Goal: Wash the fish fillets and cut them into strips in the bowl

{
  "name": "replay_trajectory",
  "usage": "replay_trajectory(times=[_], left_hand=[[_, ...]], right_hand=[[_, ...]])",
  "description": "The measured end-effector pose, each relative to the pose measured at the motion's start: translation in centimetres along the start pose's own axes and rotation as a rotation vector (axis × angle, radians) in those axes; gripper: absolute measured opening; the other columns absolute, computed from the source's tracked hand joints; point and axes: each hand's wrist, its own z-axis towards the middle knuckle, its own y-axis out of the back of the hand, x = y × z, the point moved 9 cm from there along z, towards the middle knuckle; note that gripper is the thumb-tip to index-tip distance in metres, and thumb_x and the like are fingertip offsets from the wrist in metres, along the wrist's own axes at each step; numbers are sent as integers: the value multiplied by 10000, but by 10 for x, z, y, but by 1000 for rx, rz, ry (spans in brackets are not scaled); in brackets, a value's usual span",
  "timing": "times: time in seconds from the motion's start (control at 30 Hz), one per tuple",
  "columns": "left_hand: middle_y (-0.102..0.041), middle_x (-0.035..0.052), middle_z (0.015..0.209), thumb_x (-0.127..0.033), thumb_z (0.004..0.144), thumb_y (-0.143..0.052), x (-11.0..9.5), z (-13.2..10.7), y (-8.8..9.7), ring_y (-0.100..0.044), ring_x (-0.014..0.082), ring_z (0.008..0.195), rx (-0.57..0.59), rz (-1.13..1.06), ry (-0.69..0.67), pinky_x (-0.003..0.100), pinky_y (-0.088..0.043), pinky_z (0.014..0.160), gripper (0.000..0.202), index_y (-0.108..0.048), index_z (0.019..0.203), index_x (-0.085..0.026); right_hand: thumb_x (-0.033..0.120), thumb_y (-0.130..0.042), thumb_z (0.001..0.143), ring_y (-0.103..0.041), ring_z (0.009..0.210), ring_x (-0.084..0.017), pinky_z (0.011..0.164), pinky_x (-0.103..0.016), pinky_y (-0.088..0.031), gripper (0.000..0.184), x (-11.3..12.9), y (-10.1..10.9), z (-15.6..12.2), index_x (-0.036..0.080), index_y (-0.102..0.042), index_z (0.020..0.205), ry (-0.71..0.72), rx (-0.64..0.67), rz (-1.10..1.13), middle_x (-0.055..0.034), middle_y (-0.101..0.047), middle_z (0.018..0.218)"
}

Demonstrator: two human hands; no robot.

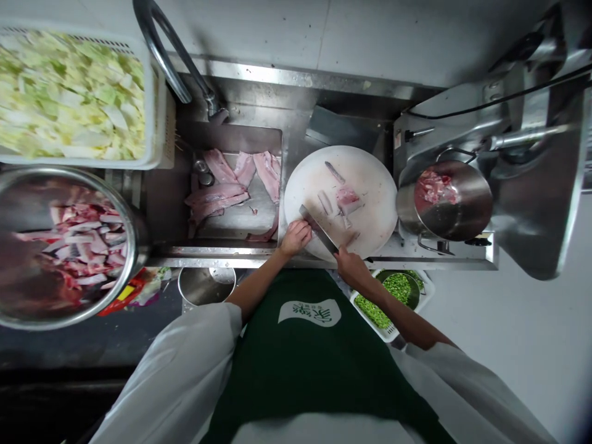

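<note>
A round white cutting board (365, 179) lies on the steel counter with a few pieces of raw meat (346, 198) on it. My right hand (351, 266) is closed round the handle of a cleaver (317, 228), whose blade lies flat across the board's near left part. My left hand (296, 237) rests curled at the board's near edge, right beside the blade; whether it holds anything is not visible.
Strips of raw meat (231, 185) lie in the sink (272, 139) under a tap (171, 55). A steel bowl (129, 246) of cut meat and a white basket (155, 123) of chopped cabbage are at left. A pot (467, 209) with meat stands right. Green vegetables (386, 299) sit below.
</note>
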Motion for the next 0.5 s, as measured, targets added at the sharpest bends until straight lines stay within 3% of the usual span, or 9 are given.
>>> replay_trajectory(times=[0.17,0.23,0.4,0.5], left_hand=[[-767,143,1126,-303,1083,-543,1,-6,-2,-689,284,1164,-26,68,-85,497,-552,1053,261,-774,1049,-189],[-765,146,1128,-292,1087,-545,2,-8,-1,-688,286,1183,-35,78,-98,489,-550,1048,257,-780,1068,-189],[-774,146,1137,-292,1084,-553,9,-8,-5,-699,284,1167,-24,76,-44,484,-544,1039,261,-794,1064,-194],[-782,148,1149,-289,1075,-555,5,-5,-7,-707,280,1160,-11,63,-48,482,-548,1038,262,-796,1052,-192]], right_hand=[[263,-363,1167,-734,1187,-318,962,-350,-504,363,37,36,44,96,-618,1364,35,-120,75,-230,-764,1247],[278,-377,1172,-725,1201,-312,972,-344,-502,355,39,39,51,107,-631,1353,44,-150,101,-219,-763,1264],[246,-432,1151,-749,1096,-318,919,-357,-509,325,-17,-6,14,90,-626,1359,-58,-35,122,-207,-786,1161],[250,-432,1152,-746,1109,-333,930,-372,-505,324,-27,-7,10,77,-635,1336,-72,-36,119,-218,-781,1162]])
